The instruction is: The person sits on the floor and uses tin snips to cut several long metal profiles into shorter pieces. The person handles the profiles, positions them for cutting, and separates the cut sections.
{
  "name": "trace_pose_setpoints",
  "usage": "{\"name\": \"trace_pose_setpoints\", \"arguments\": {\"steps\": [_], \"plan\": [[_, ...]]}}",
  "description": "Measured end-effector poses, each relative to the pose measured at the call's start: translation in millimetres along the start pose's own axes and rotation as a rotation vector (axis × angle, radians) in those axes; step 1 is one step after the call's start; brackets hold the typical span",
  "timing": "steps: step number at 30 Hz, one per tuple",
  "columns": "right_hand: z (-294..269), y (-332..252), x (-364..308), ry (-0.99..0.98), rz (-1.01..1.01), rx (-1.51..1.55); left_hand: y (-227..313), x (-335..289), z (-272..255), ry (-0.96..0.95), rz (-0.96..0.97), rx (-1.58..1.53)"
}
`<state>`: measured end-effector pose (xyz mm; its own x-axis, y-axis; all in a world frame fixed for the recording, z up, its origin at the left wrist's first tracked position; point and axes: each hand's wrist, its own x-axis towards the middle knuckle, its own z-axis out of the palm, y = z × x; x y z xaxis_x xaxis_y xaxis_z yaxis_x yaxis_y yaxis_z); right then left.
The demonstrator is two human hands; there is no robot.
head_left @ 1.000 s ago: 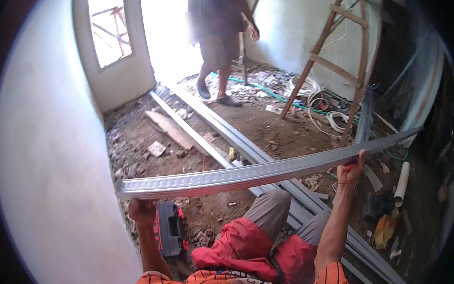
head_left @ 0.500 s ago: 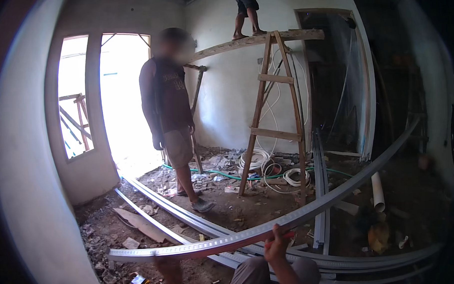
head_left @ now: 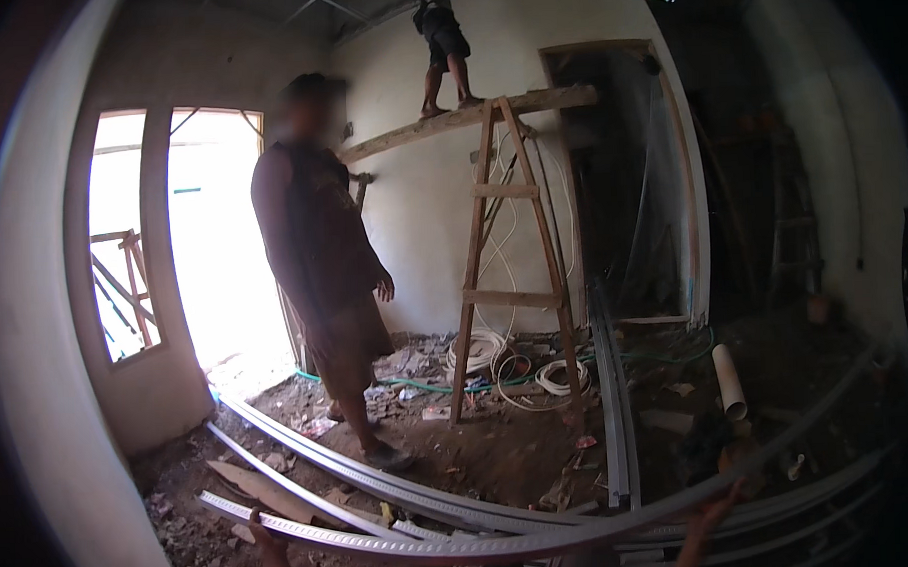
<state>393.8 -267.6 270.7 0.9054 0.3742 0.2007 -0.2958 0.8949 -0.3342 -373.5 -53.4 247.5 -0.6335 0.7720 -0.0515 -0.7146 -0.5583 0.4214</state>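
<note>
A long, perforated grey metal channel [head_left: 463,550] crosses the lower part of the view, bowed by the lens. My left hand [head_left: 267,538] grips it near its left end, fingertips hooked over the far edge. Farther along to the right, my right hand [head_left: 718,504] holds the same channel, its fingers dim in the shadow. More metal channels [head_left: 340,465] lie on the dirt floor beyond it, slanting toward the bright doorway. Part of my legs shows under the held channel at the lower edge.
A person [head_left: 318,248] stands just beyond the channels at left. Another person [head_left: 446,59] stands on a plank [head_left: 558,99] resting on a wooden trestle [head_left: 506,192]. Coiled white hose [head_left: 477,355], a white pipe [head_left: 728,384] and rubble cover the floor.
The held channel has come down lower and nearer me. My right hand has shifted far to the right along it, my left hand leftward. The standing person has turned and moved an arm.
</note>
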Motion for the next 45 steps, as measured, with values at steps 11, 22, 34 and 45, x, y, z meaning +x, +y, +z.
{"name": "trace_pose_setpoints", "arguments": {"steps": [11,22,34,45], "plan": [[26,-95,-6,0.165,-0.088,-0.182,-74,-163,90,-0.448,-0.201,0.427],[52,-37,-107,-0.253,-0.547,-0.832,-247,-322,144,-0.392,-0.647,0.248],[15,-250,-62,0.282,-0.58,-0.267,-209,-164,139,-0.336,-0.295,0.296],[-97,-350,-63,0.509,-0.527,-0.524,-219,-200,84,-0.332,-0.529,0.424]]}}
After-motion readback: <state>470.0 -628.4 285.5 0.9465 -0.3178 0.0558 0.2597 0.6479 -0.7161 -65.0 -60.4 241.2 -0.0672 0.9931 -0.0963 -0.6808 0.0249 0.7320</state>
